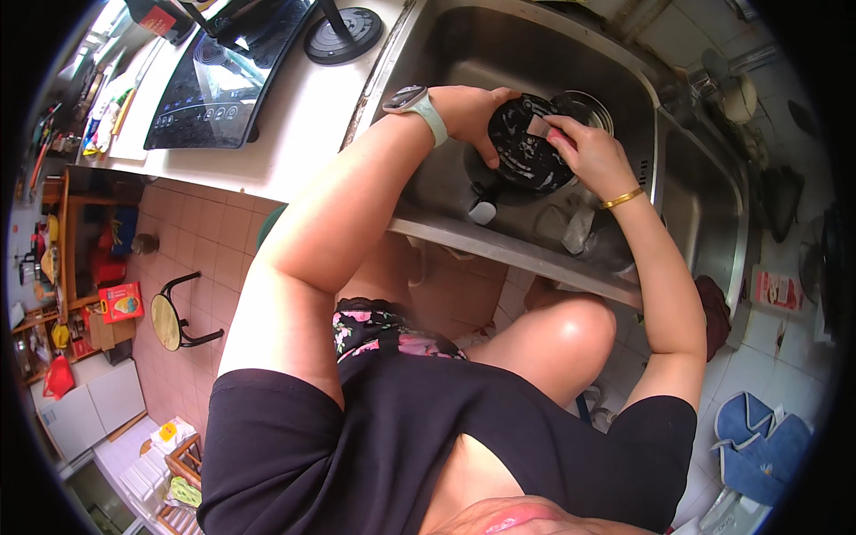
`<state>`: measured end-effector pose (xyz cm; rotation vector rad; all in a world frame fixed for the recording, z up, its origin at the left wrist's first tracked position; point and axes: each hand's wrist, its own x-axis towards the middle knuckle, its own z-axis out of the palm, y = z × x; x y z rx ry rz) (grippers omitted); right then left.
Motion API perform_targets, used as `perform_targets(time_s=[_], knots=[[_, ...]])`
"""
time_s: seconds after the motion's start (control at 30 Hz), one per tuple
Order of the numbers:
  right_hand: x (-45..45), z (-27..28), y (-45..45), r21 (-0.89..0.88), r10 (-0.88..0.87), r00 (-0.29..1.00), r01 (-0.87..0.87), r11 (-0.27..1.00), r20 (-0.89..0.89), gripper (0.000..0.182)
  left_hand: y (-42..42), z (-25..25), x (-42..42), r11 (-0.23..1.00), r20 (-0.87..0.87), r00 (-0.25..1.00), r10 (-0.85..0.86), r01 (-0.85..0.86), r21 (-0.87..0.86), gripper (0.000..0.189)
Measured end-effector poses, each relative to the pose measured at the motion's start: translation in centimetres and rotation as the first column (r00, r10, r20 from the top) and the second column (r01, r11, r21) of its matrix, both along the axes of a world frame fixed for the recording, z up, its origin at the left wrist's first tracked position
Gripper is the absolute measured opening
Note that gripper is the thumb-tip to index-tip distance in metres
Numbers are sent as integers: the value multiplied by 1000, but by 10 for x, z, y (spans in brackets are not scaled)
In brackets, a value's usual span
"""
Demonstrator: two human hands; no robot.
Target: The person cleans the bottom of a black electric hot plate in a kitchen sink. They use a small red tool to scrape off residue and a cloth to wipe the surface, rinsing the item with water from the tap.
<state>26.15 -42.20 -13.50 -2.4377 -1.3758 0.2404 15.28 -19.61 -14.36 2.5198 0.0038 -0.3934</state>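
My left hand (478, 124), with a watch on its wrist, grips the left edge of a round black piece of cookware (525, 150) streaked with white suds, held tilted over the steel sink (435, 190). Whether it is a lid or a pan's underside I cannot tell. In my right hand (592, 150) is a small flat tool (538, 127) with a pinkish head and red handle, its head against the black surface. A dark handle with a pale end (483, 212) shows below. Behind, a round metal vessel (588, 110) is partly hidden. A clear crumpled item (577, 231) lies in the sink near my right wrist.
The sink's steel front rim (508, 257) runs between my body and the basin. To the right is a second basin (702, 221). An induction cooktop (214, 100) and a black round stand base (343, 35) are on the left counter. A stool (167, 321) stands on the tiled floor.
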Motion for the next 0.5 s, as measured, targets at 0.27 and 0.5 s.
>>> perform_targets(time_s=[0.27,0.5], knots=[[2,-9,-1,42,74,997,-75,996,13,30,0,2,-3,1000,-9,1000,19,-19,3,119],[11,-15,-5,86,166,984,-161,983,-57,30,1,1,-1,1000,9,1000,9,-9,-1,119]])
